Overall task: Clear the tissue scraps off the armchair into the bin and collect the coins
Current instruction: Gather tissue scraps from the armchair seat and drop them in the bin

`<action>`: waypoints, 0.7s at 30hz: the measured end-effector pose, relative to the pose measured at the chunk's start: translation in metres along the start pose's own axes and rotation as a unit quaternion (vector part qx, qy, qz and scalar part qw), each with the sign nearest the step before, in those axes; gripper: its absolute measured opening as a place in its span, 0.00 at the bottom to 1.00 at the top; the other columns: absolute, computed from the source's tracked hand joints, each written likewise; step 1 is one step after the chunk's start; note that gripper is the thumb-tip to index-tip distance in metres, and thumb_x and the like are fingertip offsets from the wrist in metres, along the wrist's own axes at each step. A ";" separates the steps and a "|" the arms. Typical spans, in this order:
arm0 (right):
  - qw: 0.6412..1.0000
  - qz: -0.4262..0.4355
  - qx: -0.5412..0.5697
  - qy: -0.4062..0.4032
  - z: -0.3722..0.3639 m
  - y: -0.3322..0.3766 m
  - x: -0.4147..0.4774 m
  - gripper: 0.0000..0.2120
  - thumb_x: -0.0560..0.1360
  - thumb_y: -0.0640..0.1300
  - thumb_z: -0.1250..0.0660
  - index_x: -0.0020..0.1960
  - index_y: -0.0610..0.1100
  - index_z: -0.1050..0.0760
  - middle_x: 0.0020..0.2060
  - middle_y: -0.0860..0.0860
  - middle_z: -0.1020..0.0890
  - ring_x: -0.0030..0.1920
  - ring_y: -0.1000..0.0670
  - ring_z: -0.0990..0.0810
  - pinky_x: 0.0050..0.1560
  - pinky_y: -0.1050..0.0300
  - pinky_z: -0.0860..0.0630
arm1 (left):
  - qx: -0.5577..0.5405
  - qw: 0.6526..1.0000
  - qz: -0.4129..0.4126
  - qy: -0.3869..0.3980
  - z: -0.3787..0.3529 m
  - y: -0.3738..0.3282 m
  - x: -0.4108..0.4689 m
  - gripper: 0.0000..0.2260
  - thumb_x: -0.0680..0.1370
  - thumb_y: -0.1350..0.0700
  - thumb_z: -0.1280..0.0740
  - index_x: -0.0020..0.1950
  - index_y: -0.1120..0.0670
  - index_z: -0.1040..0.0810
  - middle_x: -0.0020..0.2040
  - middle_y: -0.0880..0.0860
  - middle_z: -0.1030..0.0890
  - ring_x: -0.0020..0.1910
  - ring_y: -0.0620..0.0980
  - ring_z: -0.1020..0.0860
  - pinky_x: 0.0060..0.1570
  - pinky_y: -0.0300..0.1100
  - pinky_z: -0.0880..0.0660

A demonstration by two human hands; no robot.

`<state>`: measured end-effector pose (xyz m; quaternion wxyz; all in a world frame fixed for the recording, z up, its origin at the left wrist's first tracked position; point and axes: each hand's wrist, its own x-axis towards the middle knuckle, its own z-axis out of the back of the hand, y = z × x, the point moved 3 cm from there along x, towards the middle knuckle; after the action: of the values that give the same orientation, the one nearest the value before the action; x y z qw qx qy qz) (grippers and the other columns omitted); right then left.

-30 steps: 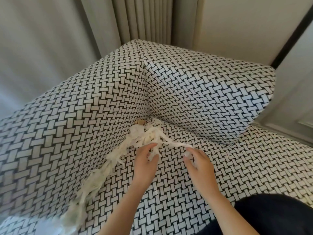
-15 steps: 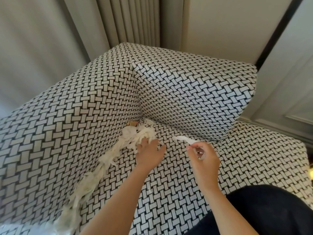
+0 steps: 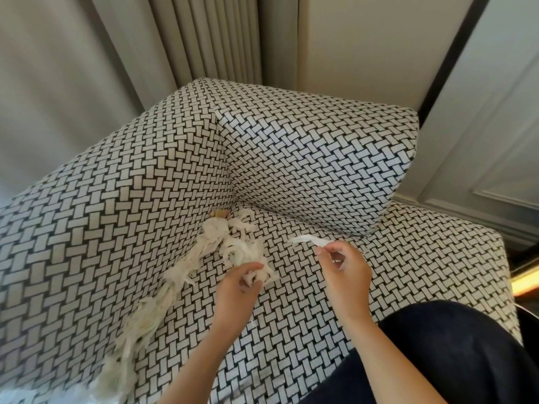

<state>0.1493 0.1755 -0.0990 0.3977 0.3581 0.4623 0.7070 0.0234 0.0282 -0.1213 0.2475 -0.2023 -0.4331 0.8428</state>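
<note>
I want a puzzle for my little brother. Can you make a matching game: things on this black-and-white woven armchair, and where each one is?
1 single white tissue strip
2 shredded white tissue heap
3 small tan object

A in the back corner of the black-and-white woven armchair
B pinched by the right hand
C gripped by the left hand

Pairs: 1-B, 2-C, 3-A

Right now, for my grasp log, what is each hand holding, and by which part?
Right hand pinches a tissue strip by its near end. Left hand grips the near edge of the scrap pile.
</note>
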 end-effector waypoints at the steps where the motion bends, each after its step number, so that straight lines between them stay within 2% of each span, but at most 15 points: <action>1: 1.000 -0.003 0.007 0.002 0.001 0.001 -0.001 0.02 0.73 0.42 0.31 0.44 0.48 0.23 0.40 0.54 0.20 0.41 0.53 0.22 0.42 0.58 0.23 | -0.008 1.000 0.000 0.003 0.000 -0.002 -0.002 0.15 0.76 0.61 0.34 0.56 0.42 0.26 0.52 0.48 0.23 0.39 0.42 0.27 0.37 0.25 0.29; 4: 0.999 -0.018 0.021 0.018 0.005 0.004 -0.004 0.02 0.73 0.42 0.31 0.44 0.48 0.23 0.41 0.54 0.19 0.43 0.54 0.21 0.45 0.58 0.23 | -0.027 1.000 -0.005 0.008 0.003 -0.013 -0.005 0.24 0.75 0.61 0.32 0.66 0.41 0.33 0.50 0.47 0.24 0.39 0.43 0.26 0.36 0.29 0.26; 7: 0.999 -0.020 0.028 0.031 0.013 0.010 -0.006 0.03 0.73 0.42 0.31 0.44 0.49 0.23 0.41 0.54 0.19 0.41 0.54 0.21 0.44 0.60 0.24 | -0.067 0.997 -0.025 0.001 0.008 -0.030 -0.007 0.33 0.73 0.60 0.29 0.71 0.40 0.40 0.44 0.50 0.21 0.38 0.44 0.24 0.38 0.34 0.24; 9: 0.999 -0.014 0.030 0.036 0.022 0.016 -0.008 0.03 0.74 0.42 0.32 0.45 0.49 0.23 0.42 0.54 0.19 0.40 0.54 0.21 0.43 0.63 0.25 | -0.093 0.995 -0.028 0.001 0.011 -0.044 -0.009 0.38 0.71 0.60 0.27 0.72 0.40 0.44 0.42 0.49 0.21 0.40 0.42 0.23 0.39 0.33 0.25; 11: 0.999 -0.007 0.028 0.025 0.032 0.021 -0.009 0.04 0.74 0.40 0.32 0.45 0.48 0.22 0.43 0.56 0.18 0.43 0.60 0.21 0.45 0.70 0.26 | -0.119 0.992 -0.036 0.001 0.013 -0.055 -0.009 0.40 0.69 0.60 0.26 0.73 0.42 0.44 0.41 0.50 0.21 0.42 0.41 0.22 0.38 0.31 0.24; 14: 0.998 -0.023 0.063 0.006 0.047 0.026 -0.011 0.04 0.73 0.39 0.31 0.45 0.47 0.22 0.45 0.56 0.18 0.45 0.63 0.22 0.46 0.73 0.28 | -0.138 0.989 -0.052 0.007 0.011 -0.070 -0.007 0.39 0.68 0.60 0.25 0.72 0.44 0.41 0.41 0.51 0.20 0.41 0.43 0.20 0.38 0.28 0.25; 16: 0.996 -0.028 0.079 -0.005 0.061 0.029 -0.012 0.03 0.73 0.39 0.31 0.45 0.46 0.21 0.45 0.56 0.18 0.46 0.62 0.21 0.47 0.72 0.28 | -0.130 0.988 -0.072 0.031 0.004 -0.083 -0.003 0.35 0.68 0.59 0.25 0.70 0.45 0.37 0.41 0.52 0.18 0.41 0.43 0.19 0.39 0.30 0.23; 19: 0.996 -0.021 0.087 -0.018 0.088 0.036 -0.011 0.03 0.74 0.39 0.31 0.45 0.45 0.21 0.44 0.54 0.18 0.47 0.61 0.21 0.48 0.74 0.29 | -0.101 0.983 -0.125 0.087 -0.011 -0.110 0.000 0.26 0.70 0.60 0.27 0.65 0.48 0.29 0.39 0.50 0.17 0.39 0.42 0.18 0.41 0.35 0.21; 21: 0.996 -0.016 0.088 -0.025 0.106 0.043 -0.008 0.03 0.73 0.39 0.31 0.45 0.45 0.20 0.42 0.54 0.17 0.47 0.58 0.20 0.50 0.70 0.27 | -0.082 0.978 -0.155 0.111 -0.019 -0.127 0.004 0.18 0.71 0.60 0.28 0.59 0.49 0.24 0.40 0.48 0.17 0.39 0.41 0.19 0.40 0.33 0.22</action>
<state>0.2353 0.1962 -0.0266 0.3874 0.4017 0.5183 0.6480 0.0614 0.1066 -0.0265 0.4037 -0.2445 -0.4967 0.7284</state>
